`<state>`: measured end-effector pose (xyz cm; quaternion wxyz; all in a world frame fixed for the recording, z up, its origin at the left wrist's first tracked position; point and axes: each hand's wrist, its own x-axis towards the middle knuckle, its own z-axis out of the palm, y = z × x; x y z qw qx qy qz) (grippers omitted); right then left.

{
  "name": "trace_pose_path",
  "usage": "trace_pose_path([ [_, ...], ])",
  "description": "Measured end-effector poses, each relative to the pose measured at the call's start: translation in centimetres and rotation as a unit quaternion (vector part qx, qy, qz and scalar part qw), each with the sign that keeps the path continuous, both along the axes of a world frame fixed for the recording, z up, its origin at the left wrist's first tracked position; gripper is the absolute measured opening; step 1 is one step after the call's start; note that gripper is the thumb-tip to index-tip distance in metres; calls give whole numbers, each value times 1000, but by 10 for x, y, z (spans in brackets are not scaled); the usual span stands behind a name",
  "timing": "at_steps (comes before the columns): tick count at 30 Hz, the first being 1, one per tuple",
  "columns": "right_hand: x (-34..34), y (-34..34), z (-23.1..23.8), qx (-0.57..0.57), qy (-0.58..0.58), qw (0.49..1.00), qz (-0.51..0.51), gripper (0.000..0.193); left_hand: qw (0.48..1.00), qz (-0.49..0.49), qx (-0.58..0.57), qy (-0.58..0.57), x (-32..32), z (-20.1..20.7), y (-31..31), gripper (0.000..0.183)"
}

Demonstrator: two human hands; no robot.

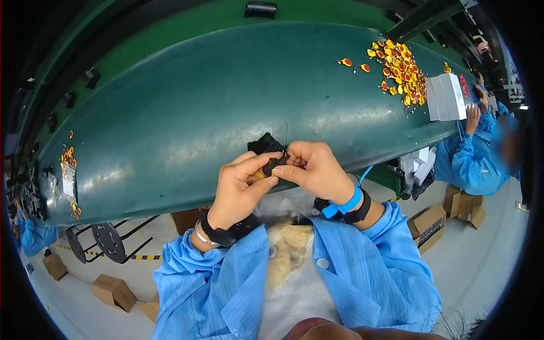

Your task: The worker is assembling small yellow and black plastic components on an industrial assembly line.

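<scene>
- From my remote seat I watch the small black piece [274,165] near the middle of the frame, held between two bare hands over the table's near edge.
- The left hand [238,180] has its thumb and forefinger closed on it; a yellow bit [259,174] shows by those fingers — too covered for me to tell its shape.
- The right hand [317,168] pinches the same piece from the other side, thumb and forefinger clamped on it and the other fingers curled in.
- Just behind the fingertips, I see a crumpled black sheet [265,143] above the green table [187,107]; I cannot tell whether it joins the held piece.
- A blue strap [347,205] circles the right wrist.
- At the upper right of the frame I have a heap of yellow-and-red pieces [403,71], with white boxes [446,97] just beside it.
- A co-worker in a blue sleeve [466,152] sits at the far right — one hand touching those boxes.
- At the left of the frame, a clear bag [68,181] lies near a smaller yellow-and-red cluster [68,154].
</scene>
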<state>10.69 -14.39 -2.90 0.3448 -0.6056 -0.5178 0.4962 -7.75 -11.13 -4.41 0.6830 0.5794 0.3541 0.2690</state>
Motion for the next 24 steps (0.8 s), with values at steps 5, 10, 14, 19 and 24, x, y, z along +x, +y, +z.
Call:
trace_pose_path([
  [5,-4,2,5,20,17,1000,-14,28,999,-4,-28,-34,-1,-2,4,40],
  [10,7,10,-6,1,63,998,29,29,993,-7,-102,-64,-1,5,14,42],
  [14,28,17,0,-35,124,991,23,21,996,-44,-13,-76,9,18,28,50],
  [19,82,48,20,-39,141,987,-72,18,996,35,64,-56,20,34,70,48],
  [24,140,111,37,14,96,977,-192,14,995,77,22,-54,30,-10,112,26],
])
